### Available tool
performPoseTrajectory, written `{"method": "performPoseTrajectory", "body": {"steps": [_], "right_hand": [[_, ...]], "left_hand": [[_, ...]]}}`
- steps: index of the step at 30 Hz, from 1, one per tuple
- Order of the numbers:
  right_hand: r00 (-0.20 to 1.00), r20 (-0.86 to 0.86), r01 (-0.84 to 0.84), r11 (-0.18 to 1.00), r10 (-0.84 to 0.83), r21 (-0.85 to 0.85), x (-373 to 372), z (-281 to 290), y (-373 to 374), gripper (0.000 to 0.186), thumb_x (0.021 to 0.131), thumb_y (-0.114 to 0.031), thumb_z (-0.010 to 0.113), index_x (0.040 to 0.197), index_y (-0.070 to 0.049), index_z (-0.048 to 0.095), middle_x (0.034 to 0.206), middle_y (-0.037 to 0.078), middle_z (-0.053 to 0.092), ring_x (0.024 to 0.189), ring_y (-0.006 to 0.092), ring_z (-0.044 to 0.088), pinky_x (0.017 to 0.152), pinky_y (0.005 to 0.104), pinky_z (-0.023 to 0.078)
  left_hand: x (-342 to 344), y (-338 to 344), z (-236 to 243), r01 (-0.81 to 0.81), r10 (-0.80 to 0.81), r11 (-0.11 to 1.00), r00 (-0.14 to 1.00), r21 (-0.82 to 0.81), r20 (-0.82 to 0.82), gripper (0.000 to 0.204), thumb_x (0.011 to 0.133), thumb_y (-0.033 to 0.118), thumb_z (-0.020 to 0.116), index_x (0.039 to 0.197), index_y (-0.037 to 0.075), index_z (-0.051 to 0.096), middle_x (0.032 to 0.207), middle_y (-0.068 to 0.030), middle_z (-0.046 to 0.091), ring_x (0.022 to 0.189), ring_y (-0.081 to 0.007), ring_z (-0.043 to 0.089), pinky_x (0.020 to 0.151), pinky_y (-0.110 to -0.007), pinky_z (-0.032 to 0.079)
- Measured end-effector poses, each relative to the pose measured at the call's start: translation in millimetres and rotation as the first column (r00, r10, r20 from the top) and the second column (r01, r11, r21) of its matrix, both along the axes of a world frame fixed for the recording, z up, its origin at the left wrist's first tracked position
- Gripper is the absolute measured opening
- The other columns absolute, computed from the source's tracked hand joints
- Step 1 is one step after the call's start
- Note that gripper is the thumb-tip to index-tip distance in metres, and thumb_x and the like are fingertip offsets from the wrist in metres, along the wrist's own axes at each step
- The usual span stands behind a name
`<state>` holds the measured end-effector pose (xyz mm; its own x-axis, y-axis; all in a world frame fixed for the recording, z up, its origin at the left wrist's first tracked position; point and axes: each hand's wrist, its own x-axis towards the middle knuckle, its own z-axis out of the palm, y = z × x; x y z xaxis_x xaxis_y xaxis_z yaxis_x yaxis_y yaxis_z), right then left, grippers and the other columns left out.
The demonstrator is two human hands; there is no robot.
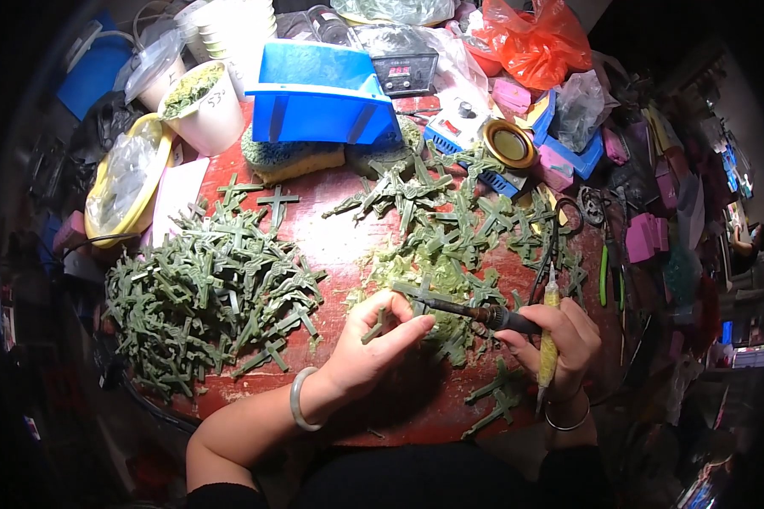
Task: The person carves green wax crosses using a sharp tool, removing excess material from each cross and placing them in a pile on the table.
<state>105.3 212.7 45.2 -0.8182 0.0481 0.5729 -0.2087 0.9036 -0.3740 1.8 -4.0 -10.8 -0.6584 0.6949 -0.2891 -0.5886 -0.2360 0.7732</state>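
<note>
Apparently I'm touching up: left grip (372, 339) pinches a green cross (407, 289), right grip (569, 339) a soldering iron (477, 315) (yellow tool (550, 338) alongside); the next dab likely needs steadiness.

From the head, one wide fisheye looks down, fairly near, over the table (318, 222), left hand (372, 343) and right hand (571, 341)
</note>
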Motion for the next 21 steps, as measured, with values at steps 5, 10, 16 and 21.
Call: {"method": "performPoseTrajectory", "body": {"steps": [5,10,16,21], "right_hand": [[0.999,0.037,0.025,1.0,-0.025,0.015,0.8,-0.1,-0.4,0.031,0.068,-0.019,0.088,0.084,-0.004,0.067,0.067,0.005,0.06,0.055,0.0201,0.053,0.049,0.0301,0.042],[0.999,0.038,0.021,0.999,-0.021,0.025,0.5,-1.5,0.0,0.031,0.067,-0.019,0.088,0.084,-0.004,0.066,0.067,0.005,0.06,0.054,0.0204,0.053,0.049,0.0304,0.042],[0.999,0.045,0.014,0.999,-0.015,0.03,0.6,-2.4,0.6,0.031,0.067,-0.019,0.088,0.084,-0.004,0.066,0.068,0.006,0.06,0.055,0.0207,0.053,0.048,0.0302,0.042],[1.0,0.012,0.003,1.0,-0.003,0.023,0.1,-0.8,-0.2,0.032,0.067,-0.019,0.088,0.084,-0.004,0.066,0.067,0.006,0.06,0.055,0.0209,0.054,0.048,0.0305,0.042]], "left_hand": [[0.1,0.0,-2.0,0.004,-0.005,1.0,1.0,-0.016,-0.026,0.02,0.09,0.004,0.066,0.081,0.009,0.05,0.064,0.0052,0.05,0.052,-0.0021,0.04,0.046,-0.02,0.029],[0.3,-0.3,-1.9,0.009,-0.009,1.0,1.0,-0.009,-0.019,0.02,0.09,0.006,0.068,0.08,0.01,0.051,0.067,0.0072,0.051,0.056,0.0,0.041,0.049,-0.018,0.029],[0.8,-0.3,-6.6,0.008,-0.008,1.0,0.999,-0.009,-0.052,0.021,0.091,0.007,0.068,0.079,0.01,0.051,0.067,0.0072,0.05,0.056,0.0,0.04,0.049,-0.018,0.028],[0.7,1.4,-2.6,0.008,-0.009,1.0,0.998,-0.014,-0.058,0.022,0.091,0.007,0.068,0.078,0.01,0.05,0.067,0.007,0.05,0.055,-0.0002,0.04,0.049,-0.019,0.028]]}}
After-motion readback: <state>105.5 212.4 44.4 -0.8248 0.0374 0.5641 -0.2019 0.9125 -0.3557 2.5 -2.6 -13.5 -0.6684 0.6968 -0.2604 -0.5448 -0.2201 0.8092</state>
